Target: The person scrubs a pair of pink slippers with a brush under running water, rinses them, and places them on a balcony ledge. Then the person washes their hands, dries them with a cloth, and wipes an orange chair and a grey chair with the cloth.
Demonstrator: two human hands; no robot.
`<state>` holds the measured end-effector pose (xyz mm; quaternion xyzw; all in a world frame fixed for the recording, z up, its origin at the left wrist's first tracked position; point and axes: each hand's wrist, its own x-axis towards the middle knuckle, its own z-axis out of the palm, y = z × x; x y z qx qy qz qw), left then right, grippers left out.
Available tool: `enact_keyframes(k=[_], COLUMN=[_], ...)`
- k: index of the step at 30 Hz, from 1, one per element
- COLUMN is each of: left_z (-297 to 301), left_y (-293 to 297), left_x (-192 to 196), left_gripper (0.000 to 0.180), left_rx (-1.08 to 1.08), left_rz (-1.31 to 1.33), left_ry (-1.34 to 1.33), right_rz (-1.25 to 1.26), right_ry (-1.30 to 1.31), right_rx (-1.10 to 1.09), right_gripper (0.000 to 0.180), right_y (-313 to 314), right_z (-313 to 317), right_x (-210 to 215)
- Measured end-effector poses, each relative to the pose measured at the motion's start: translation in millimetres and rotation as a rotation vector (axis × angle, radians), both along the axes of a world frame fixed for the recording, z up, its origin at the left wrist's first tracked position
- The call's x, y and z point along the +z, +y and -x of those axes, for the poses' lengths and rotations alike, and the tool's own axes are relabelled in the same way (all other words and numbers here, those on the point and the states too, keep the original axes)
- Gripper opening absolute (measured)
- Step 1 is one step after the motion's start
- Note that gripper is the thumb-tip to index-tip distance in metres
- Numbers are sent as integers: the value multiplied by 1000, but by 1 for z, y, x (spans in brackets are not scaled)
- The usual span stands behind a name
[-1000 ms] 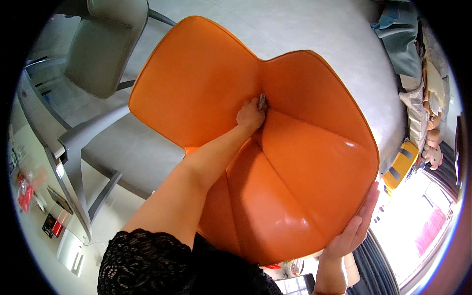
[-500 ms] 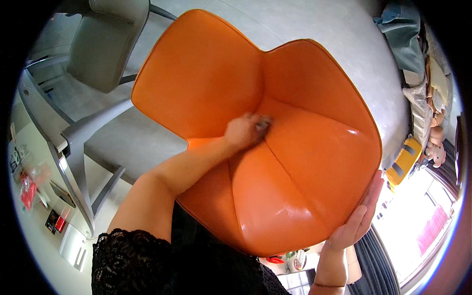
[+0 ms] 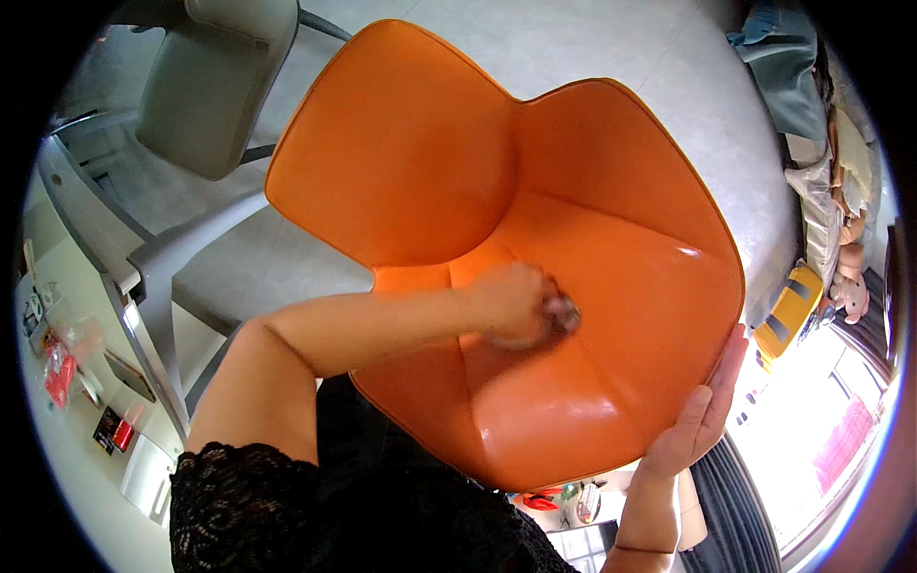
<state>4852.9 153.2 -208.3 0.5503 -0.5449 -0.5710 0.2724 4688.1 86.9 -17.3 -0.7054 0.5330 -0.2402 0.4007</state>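
An orange leather-look chair [image 3: 659, 315] fills the middle of the head view, its smooth seat and back panels divided by seams. My left hand [image 3: 511, 306] is closed and lies over the centre of the seat. It holds a small dark greyish wad, smeared by motion, whose kind I cannot make out. At the chair's near right edge, my right hand [image 3: 693, 420] rests with its fingers stretched along the rim and its thumb apart, the palm against the side.
Grey-brown chairs, one at the upper left [image 3: 210, 91], stand beyond a white desk [image 3: 158, 411] with small items on it. To the right are piled fabrics [image 3: 783, 76], a yellow case [image 3: 791, 310], a pink plush toy [image 3: 848, 286] and a dark curtain [image 3: 726, 506] beside a bright window.
My left hand has moved toward me and slightly right across the seat, from near the back seam to mid-seat. My right hand stays at the rim. The view has shifted slightly.
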Motion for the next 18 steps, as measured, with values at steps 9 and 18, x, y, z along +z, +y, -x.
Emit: enact_keyframes(k=[9, 18], left_z=[-27, 26], left_y=[-7, 49], left_x=[-149, 144], left_gripper=[30, 20], left_rx=[-36, -4], left_rz=[-550, 158], left_ry=[-399, 173], right_rz=[34, 81], right_ry=[92, 102], right_rx=[27, -66], right_gripper=[54, 50], right_y=[1, 7], right_z=[2, 4], right_x=[1, 8])
